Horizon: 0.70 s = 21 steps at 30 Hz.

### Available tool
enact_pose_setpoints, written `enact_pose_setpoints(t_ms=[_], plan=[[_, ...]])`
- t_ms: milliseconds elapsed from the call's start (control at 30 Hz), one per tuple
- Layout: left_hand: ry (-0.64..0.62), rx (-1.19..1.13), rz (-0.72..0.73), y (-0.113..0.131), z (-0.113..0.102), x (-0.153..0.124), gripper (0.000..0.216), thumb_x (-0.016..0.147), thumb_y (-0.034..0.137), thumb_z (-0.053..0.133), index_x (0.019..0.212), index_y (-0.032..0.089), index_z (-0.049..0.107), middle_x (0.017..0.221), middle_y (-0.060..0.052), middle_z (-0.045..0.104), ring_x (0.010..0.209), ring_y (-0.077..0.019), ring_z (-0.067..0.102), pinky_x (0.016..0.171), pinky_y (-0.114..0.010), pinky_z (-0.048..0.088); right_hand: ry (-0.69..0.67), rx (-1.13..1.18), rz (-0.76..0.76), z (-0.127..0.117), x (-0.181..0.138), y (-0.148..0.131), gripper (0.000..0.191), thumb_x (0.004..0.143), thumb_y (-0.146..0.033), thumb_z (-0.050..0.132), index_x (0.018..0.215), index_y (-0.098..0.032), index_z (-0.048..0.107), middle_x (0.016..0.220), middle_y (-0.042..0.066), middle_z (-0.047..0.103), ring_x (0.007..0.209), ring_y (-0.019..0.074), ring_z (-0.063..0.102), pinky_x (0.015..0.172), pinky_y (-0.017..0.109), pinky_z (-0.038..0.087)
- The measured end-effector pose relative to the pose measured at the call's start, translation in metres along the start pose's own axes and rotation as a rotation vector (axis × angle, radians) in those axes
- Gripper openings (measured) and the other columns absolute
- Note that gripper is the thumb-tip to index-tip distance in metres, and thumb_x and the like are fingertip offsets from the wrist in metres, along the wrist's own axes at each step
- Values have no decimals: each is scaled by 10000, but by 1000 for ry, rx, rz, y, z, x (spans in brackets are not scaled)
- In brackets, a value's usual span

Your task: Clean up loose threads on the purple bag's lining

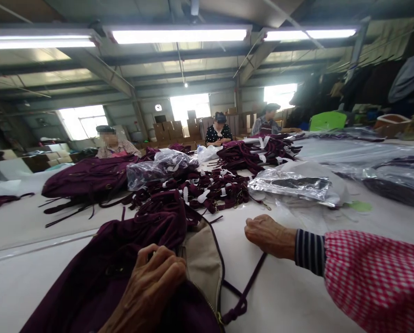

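Observation:
A dark purple bag point(99, 268) lies in front of me, its zipped opening spread to show the beige lining point(202, 259). My left hand point(155, 277) is on top of it, fingers curled round the purple fabric near the opening. To the right, my right hand point(271, 236) is closed in a fist above the white table. A knotted purple cord point(252, 282) runs from beside the bag's zipper up to the underside of this fist; the fingers hide its end.
Purple straps with white tags point(207, 189) are heaped beyond the bag. Another purple bag point(89, 178) lies at the left, near crumpled clear plastic point(155, 169). A clear plastic packet point(293, 185) rests at the right. Three people sit across the table point(16, 286).

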<state>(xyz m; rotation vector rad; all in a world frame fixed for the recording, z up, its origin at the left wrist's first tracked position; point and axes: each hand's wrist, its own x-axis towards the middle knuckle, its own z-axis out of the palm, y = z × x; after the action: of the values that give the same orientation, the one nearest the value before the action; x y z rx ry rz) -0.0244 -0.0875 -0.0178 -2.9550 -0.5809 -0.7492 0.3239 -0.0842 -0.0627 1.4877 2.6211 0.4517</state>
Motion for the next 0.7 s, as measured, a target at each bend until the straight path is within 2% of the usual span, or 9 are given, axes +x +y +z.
enact_pose_setpoints(t_ms=[133, 267, 400, 467, 533, 600, 633, 700], plan=[[-34, -14, 24, -2, 5, -2, 249, 1060, 116, 334, 915, 198, 520, 904, 9, 596, 827, -169, 498, 929, -356, 263, 8, -56, 32, 1, 0, -5, 185, 852, -57, 485, 775, -139, 632, 787, 143, 632, 661, 218, 575, 583, 338, 308], [-54, -5, 41, -4, 9, -4, 251, 1033, 51, 342, 951, 198, 528, 932, 6, 597, 859, -168, 510, 1004, -400, 236, -44, -26, 76, -10, 3, -4, 201, 888, -84, 474, 829, -131, 661, 837, 150, 665, 709, 242, 613, 604, 346, 321], [-49, 19, 39, -4, 11, -2, 259, 1020, 52, 335, 902, 200, 514, 886, 14, 587, 804, -165, 503, 952, -382, 283, -142, 42, 103, -21, 8, 3, 183, 877, -102, 507, 917, -117, 685, 906, 146, 705, 768, 236, 638, 632, 330, 346], [-38, 27, 45, -3, 10, 1, 266, 1013, 57, 330, 864, 201, 498, 839, 20, 576, 764, -164, 495, 905, -365, 308, -140, 55, 133, -24, 10, 6, 170, 844, -109, 534, 910, -113, 691, 908, 148, 713, 771, 233, 640, 628, 320, 345], [-25, 27, 57, -3, 9, 4, 262, 1015, 64, 335, 856, 200, 493, 832, 21, 580, 759, -163, 496, 886, -356, 313, -79, 77, 196, -29, 13, 7, 152, 807, -105, 541, 838, -114, 689, 870, 147, 712, 731, 218, 630, 607, 309, 331], [-6, 19, 74, -3, 8, 5, 245, 1026, 76, 354, 874, 198, 502, 849, 20, 593, 775, -160, 502, 886, -348, 310, 56, 190, 278, -39, 18, 3, 134, 772, -104, 543, 751, -125, 674, 797, 117, 702, 687, 190, 604, 590, 294, 317], [-7, 15, 78, -3, 8, 4, 231, 1032, 87, 367, 888, 198, 509, 860, 19, 599, 786, -160, 506, 889, -346, 309, 128, 317, 306, -46, 22, -2, 121, 755, -111, 551, 714, -132, 664, 754, 89, 689, 666, 171, 586, 580, 282, 314], [-17, 9, 79, -4, 8, 3, 209, 1036, 95, 389, 916, 199, 524, 875, 17, 608, 804, -159, 514, 909, -351, 305, 209, 720, 320, -59, 32, -18, 88, 719, -139, 578, 665, -143, 647, 663, 24, 636, 612, 129, 537, 544, 252, 311]])
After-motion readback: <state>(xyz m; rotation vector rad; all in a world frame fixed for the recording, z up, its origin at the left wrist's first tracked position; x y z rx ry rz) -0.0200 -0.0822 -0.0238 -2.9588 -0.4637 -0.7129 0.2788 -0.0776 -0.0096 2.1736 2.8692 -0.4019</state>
